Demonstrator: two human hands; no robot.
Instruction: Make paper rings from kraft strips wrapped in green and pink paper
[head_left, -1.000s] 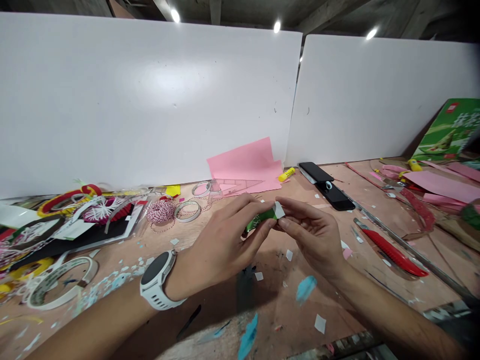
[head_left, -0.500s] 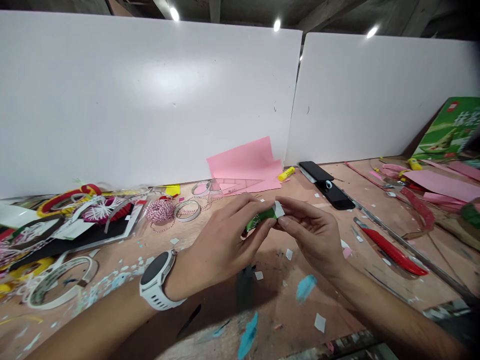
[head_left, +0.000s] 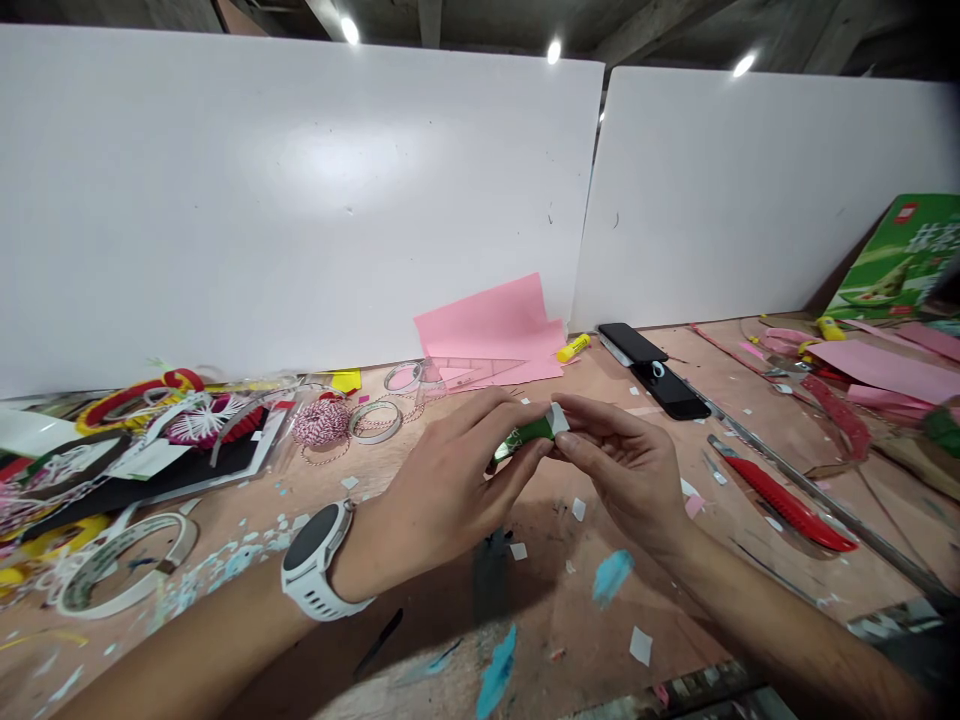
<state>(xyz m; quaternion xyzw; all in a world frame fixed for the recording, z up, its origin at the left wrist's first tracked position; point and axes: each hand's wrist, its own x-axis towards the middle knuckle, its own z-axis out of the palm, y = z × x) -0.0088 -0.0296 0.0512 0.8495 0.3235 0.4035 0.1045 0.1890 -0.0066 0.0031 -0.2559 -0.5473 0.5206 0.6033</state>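
Near the middle of the view, a small green strip (head_left: 531, 432) with a white piece (head_left: 557, 419) at its right end is held above the table. My left hand (head_left: 457, 470), wearing a white watch on its wrist, has its thumb and fingers closed on the green strip. The thumb and forefinger of my right hand (head_left: 626, 460) pinch the white piece. My fingers hide part of the strip. Small white paper scraps (head_left: 578, 509) lie on the table below the hands.
Pink sheets and a clear triangle ruler (head_left: 480, 372) lie behind the hands, beside a yellow glue stick (head_left: 574, 348). At right are phones (head_left: 671, 390) and a red cutter (head_left: 787, 503). Twine (head_left: 321, 422), tape rings and crafts crowd the left. White boards (head_left: 300, 200) stand behind.
The green strip has tilted slightly between my fingers, and its left end catches more light. Both hands have otherwise stayed almost in place.
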